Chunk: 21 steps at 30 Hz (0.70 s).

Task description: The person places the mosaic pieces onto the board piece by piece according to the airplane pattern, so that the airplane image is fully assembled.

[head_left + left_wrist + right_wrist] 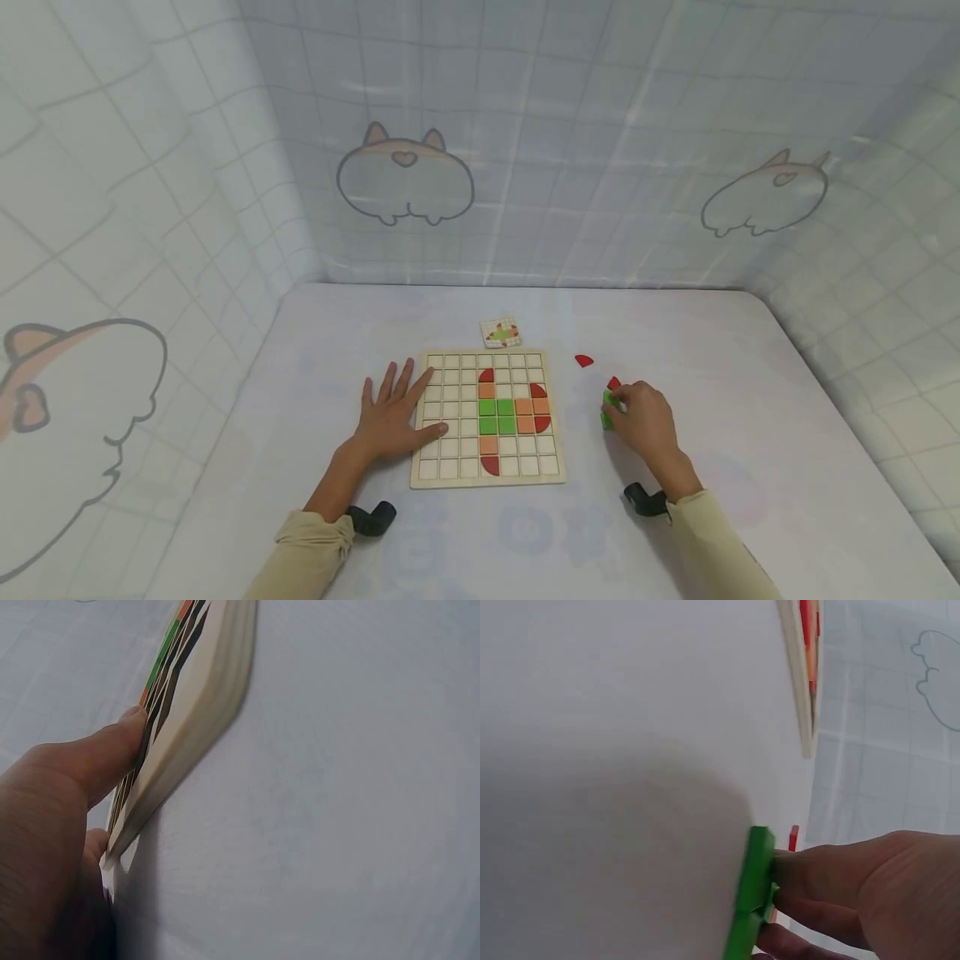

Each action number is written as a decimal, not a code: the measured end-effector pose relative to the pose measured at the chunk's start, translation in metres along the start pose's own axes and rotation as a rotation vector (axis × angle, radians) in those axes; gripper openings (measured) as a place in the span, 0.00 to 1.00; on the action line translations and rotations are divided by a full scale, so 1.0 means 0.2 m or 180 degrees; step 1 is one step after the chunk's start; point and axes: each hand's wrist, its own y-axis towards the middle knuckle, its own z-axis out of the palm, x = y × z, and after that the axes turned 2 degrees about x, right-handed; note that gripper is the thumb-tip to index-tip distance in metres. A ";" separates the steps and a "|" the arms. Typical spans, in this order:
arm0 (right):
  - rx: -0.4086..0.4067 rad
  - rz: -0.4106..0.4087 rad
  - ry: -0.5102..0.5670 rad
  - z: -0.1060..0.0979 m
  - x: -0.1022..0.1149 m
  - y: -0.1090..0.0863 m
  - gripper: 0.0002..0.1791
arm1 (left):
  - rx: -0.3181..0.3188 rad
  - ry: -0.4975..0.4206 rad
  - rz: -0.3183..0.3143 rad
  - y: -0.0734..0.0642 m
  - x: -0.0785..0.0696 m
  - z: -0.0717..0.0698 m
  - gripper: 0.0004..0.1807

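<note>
A wooden grid board lies flat on the table, bearing green squares, orange squares and red quarter-circle pieces. My left hand rests with spread fingers on the board's left side; in the left wrist view its thumb lies over the board's edge. Right of the board, my right hand pinches a green tile between thumb and fingertips. Another green tile is right beside it. In the right wrist view, the green tiles partly overlap and the fingers hide some of them.
A small pattern card sits just behind the board. One red quarter-circle piece lies right of the board, and another red piece is close to the right hand. Tile-printed walls enclose the table at the back and sides.
</note>
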 end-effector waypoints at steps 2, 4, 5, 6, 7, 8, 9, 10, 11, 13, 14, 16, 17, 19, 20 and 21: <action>0.0050 -0.0035 0.0060 0.00 0.01 0.01 0.11 | 0.0009 -0.0006 -0.0006 0.00 0.00 0.00 0.55; 0.0116 -0.0091 0.0104 0.00 0.01 0.03 0.10 | 0.0024 -0.0010 -0.0016 0.00 0.00 0.00 0.55; 0.0150 -0.0136 0.0136 -0.01 0.01 0.04 0.09 | 0.0029 -0.0016 -0.0019 0.00 0.00 0.00 0.55; 0.0196 -0.0185 0.0172 -0.01 0.01 0.04 0.09 | 0.0025 -0.0015 -0.0011 0.00 0.00 0.00 0.55; 0.0258 -0.0191 0.0212 -0.01 0.02 0.05 0.08 | 0.0012 -0.0027 0.0000 -0.01 -0.01 -0.01 0.55; 0.0319 -0.0212 0.0225 -0.01 0.02 0.05 0.07 | 0.0009 -0.0023 0.0007 0.00 -0.01 -0.01 0.55; 0.0389 -0.0225 0.0223 -0.02 0.03 0.06 0.07 | 0.0005 -0.0024 0.0012 0.00 0.00 -0.01 0.55; 0.0462 -0.0251 0.0180 -0.02 0.03 0.07 0.07 | 0.0005 -0.0025 0.0012 -0.01 0.00 -0.01 0.55; 0.0533 -0.0296 0.0116 -0.02 0.04 0.07 0.07 | 0.0012 -0.0021 0.0008 0.00 0.00 -0.01 0.55; 0.0624 -0.0421 -0.0117 -0.02 0.06 0.09 0.07 | 0.0021 -0.0012 0.0000 0.00 0.00 0.00 0.55; 0.0650 -0.0513 -0.0242 -0.02 0.07 0.10 0.07 | 0.0029 -0.0004 -0.0010 0.00 0.00 0.00 0.55; 0.0648 -0.0708 -0.0451 -0.01 0.09 0.11 0.08 | 0.0033 -0.0009 -0.0022 0.00 0.00 0.00 0.55; 0.0629 -0.0813 -0.0505 0.00 0.10 0.12 0.08 | 0.0032 -0.0002 -0.0023 0.00 0.00 0.00 0.56; 0.0589 -0.1006 -0.0549 0.01 0.14 0.13 0.09 | 0.0017 -0.0019 -0.0014 0.00 0.00 0.00 0.56; 0.0562 -0.1107 -0.0545 0.02 0.16 0.14 0.09 | 0.0015 -0.0034 -0.0010 0.00 0.00 0.00 0.56; 0.0540 -0.1213 -0.0519 0.03 0.19 0.15 0.09 | 0.0019 -0.0037 -0.0008 0.00 0.00 0.00 0.56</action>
